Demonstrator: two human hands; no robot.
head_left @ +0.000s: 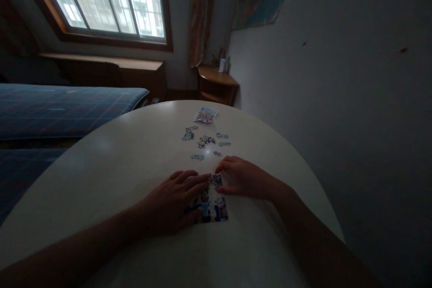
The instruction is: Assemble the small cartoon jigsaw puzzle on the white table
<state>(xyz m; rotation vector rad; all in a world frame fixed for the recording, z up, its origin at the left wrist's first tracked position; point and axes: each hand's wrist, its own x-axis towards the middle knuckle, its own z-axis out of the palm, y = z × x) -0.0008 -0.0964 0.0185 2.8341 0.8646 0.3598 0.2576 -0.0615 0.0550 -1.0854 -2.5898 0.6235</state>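
A partly assembled jigsaw puzzle (211, 213) lies near the middle of the white table, with dark, blue and white printing. My left hand (178, 195) rests flat over its left side, fingers stretched out and covering part of it. At the puzzle's upper right, my right hand (238, 177) has its thumb and fingers on either side of a small joined puzzle section (215, 180). A gap shows between that section and the lower right part. Beyond the hands lie loose puzzle pieces (206, 140) in several small groups, one of them a light blue strip (197, 157).
A small printed picture sheet (205, 115) lies at the far side of the round white table (135, 157). A bed with a plaid mattress (67, 108) stands at the left, a wall (354, 99) at the right. A wooden corner shelf (218, 76) is behind the table.
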